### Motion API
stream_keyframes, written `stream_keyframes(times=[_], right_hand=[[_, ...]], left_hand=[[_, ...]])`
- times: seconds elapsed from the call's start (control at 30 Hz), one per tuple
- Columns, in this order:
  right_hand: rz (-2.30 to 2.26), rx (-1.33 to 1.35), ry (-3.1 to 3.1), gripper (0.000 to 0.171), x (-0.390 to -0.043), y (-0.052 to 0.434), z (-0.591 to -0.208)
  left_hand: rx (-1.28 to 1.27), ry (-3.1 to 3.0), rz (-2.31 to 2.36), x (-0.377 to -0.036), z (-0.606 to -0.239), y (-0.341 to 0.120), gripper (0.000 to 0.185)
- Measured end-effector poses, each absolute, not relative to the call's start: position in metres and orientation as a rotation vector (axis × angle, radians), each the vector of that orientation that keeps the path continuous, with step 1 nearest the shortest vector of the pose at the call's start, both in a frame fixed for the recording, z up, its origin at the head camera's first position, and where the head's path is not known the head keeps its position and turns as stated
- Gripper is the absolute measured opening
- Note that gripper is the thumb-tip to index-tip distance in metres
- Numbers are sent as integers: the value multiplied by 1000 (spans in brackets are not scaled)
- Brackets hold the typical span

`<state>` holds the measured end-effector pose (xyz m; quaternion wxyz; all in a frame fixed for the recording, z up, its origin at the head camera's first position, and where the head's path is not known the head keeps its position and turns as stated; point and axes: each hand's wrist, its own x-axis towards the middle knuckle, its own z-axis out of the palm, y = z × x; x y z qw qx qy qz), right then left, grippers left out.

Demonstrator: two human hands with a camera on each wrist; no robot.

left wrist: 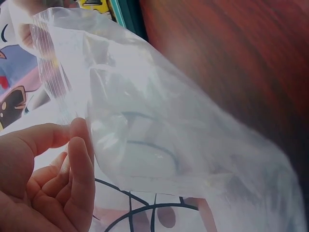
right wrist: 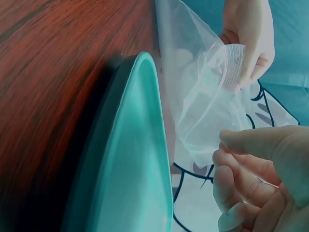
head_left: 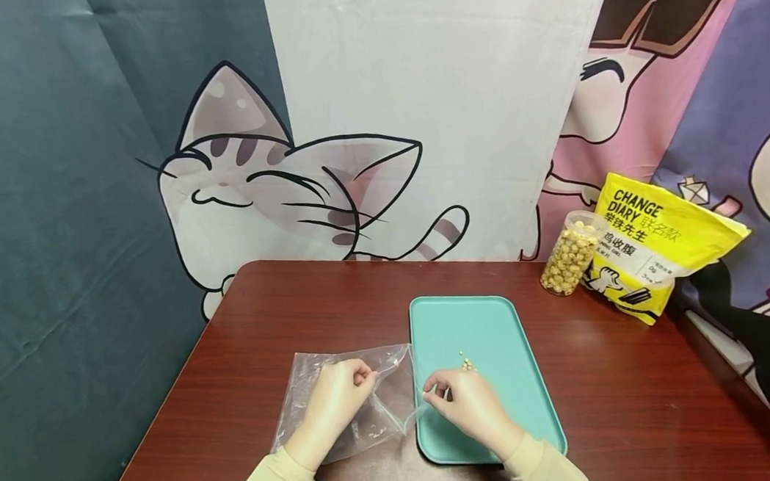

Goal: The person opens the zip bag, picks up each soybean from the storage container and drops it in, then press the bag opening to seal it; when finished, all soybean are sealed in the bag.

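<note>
Both hands pinch clear bag point(head_left: 349, 404) mouth, left hand point(head_left: 337, 400), right hand point(head_left: 464, 403).

The brown wooden table point(head_left: 633, 402) bears a teal tray point(head_left: 496, 322), clear bag point(head_left: 314, 377), jar point(head_left: 567, 255) and yellow pouch point(head_left: 664, 253).

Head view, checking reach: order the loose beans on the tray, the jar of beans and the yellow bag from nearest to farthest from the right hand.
1. Loose beans, just beyond the right hand, on the tray.
2. Jar of beans, far right.
3. Yellow bag, behind the jar, farther right.
</note>
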<state>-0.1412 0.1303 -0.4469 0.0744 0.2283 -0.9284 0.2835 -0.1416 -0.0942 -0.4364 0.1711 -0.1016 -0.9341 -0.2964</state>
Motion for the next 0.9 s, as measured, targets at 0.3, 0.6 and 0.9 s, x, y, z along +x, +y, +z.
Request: stream_keyframes(times=[0.3,0.6,0.9], right_hand=[[876,691,-2773,7,-142,131,-450],[913,635,-2756,12,-144,143,-452],[921,550,-2777,15,-147,159,-459]], left_hand=[[-283,-2649,-850,-142,-436,-95,10],[-293,-2643,-844,-142,-436,-96,10],[-278,-2643,-843,-141,-438,-96,10]])
